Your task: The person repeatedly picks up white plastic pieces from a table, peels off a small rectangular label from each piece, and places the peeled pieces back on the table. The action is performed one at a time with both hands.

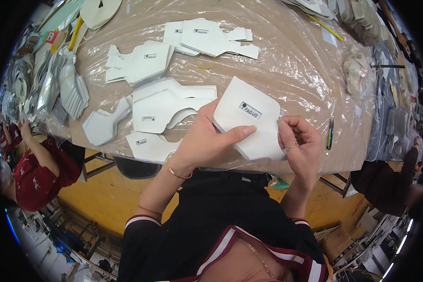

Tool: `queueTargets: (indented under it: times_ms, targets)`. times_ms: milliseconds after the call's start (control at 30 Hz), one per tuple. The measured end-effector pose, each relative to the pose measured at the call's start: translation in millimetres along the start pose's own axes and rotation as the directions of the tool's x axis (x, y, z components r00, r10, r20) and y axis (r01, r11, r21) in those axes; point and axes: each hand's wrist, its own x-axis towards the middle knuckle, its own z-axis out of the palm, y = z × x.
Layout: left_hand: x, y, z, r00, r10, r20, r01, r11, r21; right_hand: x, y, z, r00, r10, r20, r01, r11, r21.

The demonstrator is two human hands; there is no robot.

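Observation:
My left hand (207, 138) grips a stack of white cut shoe-upper pieces (249, 117), thumb lying across its front face, a small dark label on top. My right hand (300, 143) pinches the stack's right edge with curled fingers; a ring is on one finger. The stack is held just above the near edge of the table (296, 61), which is covered with clear plastic sheeting. More white pieces lie in piles to the left of my left hand (160, 110) and further back (141, 63), (207, 37).
A person in a red top (37, 174) sits at the table's left, next to grey and white stacked parts (63, 84). Another person in dark clothes (390, 183) is at the right. A pen (330, 134) lies near the right edge. Stacked parts (362, 14) fill the far right.

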Motion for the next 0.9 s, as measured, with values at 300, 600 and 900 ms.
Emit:
queueTargets:
  times_ms: [300, 600, 900]
  targets:
    - [-2, -5, -2, 1.000, -0.019, 0.000, 0.019, 0.998, 0.055, -13, -7, 8, 0.956, -0.288, -0.050, 0.218, 0.818, -0.531]
    - [-2, -1, 4, 1.000, 0.021, 0.000, -0.020, 0.987, 0.160, -13, -13, 18, 0.957, -0.284, -0.063, 0.197, 0.791, -0.579]
    - [2, -8, 6, 0.998, 0.004, -0.058, 0.007, 0.982, 0.189, -8, -6, 22, 0.969, -0.201, -0.140, 0.118, 0.885, -0.451]
